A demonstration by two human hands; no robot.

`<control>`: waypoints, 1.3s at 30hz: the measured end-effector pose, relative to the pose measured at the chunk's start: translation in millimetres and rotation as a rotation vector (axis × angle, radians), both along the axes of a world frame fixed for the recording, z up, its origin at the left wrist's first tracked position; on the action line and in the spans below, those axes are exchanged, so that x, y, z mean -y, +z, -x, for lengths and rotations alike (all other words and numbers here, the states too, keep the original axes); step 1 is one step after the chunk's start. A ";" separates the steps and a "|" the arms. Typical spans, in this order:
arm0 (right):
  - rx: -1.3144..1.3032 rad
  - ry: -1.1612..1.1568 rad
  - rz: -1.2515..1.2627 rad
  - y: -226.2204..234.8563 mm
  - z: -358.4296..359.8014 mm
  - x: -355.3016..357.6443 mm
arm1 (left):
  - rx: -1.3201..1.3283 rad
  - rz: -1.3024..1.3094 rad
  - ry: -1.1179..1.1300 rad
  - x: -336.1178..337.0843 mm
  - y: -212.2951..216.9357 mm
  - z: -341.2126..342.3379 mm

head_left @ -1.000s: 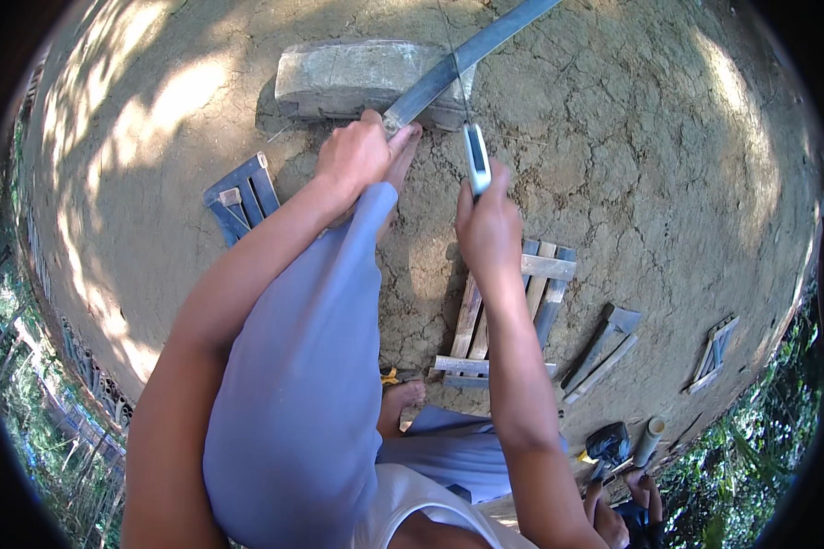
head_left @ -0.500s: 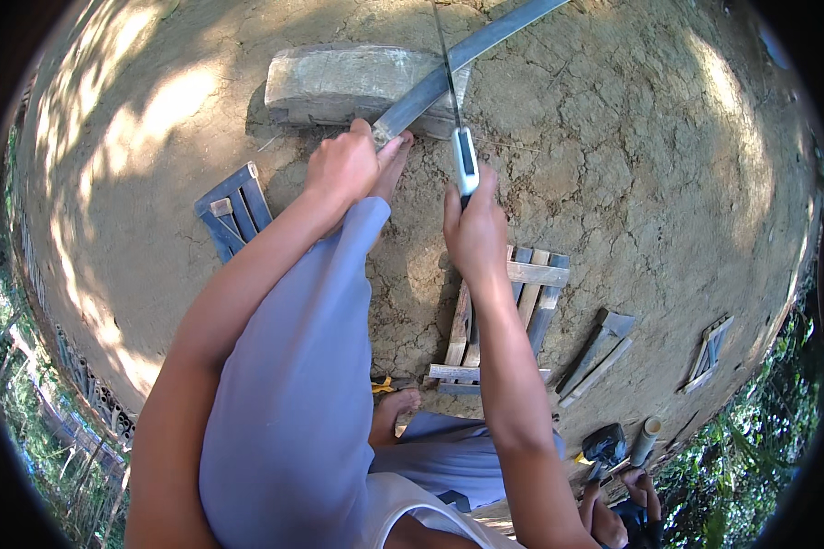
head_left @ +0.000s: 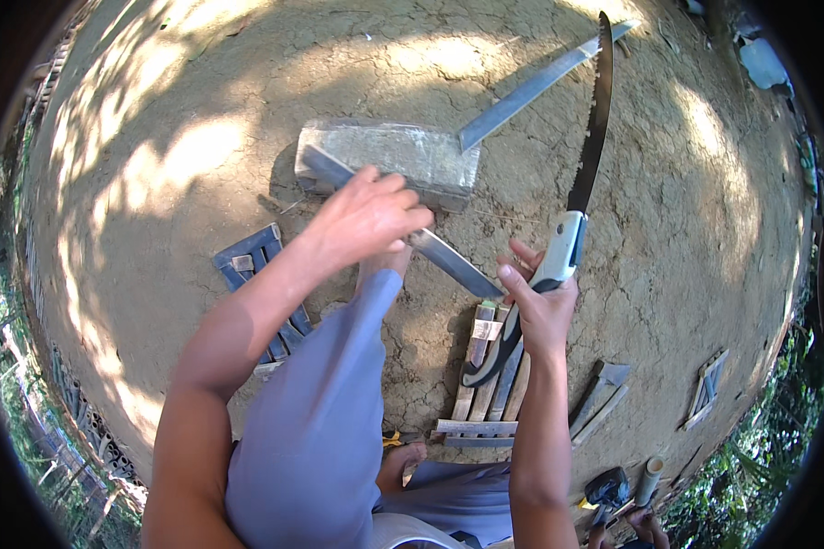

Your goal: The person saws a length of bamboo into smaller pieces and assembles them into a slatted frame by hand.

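**Saw held clear, strip pinned across the block**

Grip first. The right hand [head_left: 538, 306] is closed around the white-and-black handle of a folding pruning saw [head_left: 577, 206], blade raised and pointing away from the person, teeth clear of the work. The left hand [head_left: 364, 220] presses down on a long flat grey strip [head_left: 449, 261], fingers curled over it near the raised knee; I cannot tell whether the thumb wraps underneath.

The strip runs from beside the saw hand, under the left hand, and across the stone block [head_left: 389, 160] that lies on the cracked dirt ground [head_left: 668, 274]. A second long grey length [head_left: 531, 91] runs on from the block's far end toward the upper edge.

Judgement: a clean cut wants the strip bearing firmly on the block, the left hand kept well back from the blade's line, and a light first stroke.

Nearer in, a small slatted wooden frame [head_left: 490, 384] lies under the saw hand, a blue-grey one [head_left: 261, 274] under the left forearm.
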State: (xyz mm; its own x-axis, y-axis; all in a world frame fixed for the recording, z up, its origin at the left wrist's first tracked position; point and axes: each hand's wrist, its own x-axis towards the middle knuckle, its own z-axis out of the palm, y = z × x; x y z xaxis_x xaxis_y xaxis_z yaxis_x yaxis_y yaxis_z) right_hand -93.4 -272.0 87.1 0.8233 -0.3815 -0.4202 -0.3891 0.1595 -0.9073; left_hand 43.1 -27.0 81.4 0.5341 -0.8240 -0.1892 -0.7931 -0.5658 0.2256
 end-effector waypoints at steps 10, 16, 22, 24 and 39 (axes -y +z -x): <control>0.072 0.145 0.037 -11.3 18.3 -34.5 | 0.208 0.221 -0.019 32.4 13.1 -20.7; 0.105 0.060 -0.039 -12.3 11.6 -56.5 | 0.343 0.641 0.510 34.6 19.4 -11.9; 0.014 0.094 -0.201 -21.1 8.0 -72.4 | -1.395 1.003 1.384 44.4 -1.2 -1.1; 0.014 0.138 -0.182 -28.8 9.2 -76.9 | -1.302 1.075 1.439 35.3 -2.6 -7.1; -0.320 -0.102 -0.102 -7.6 45.6 -35.3 | -1.066 0.366 1.067 -13.1 -51.9 -8.2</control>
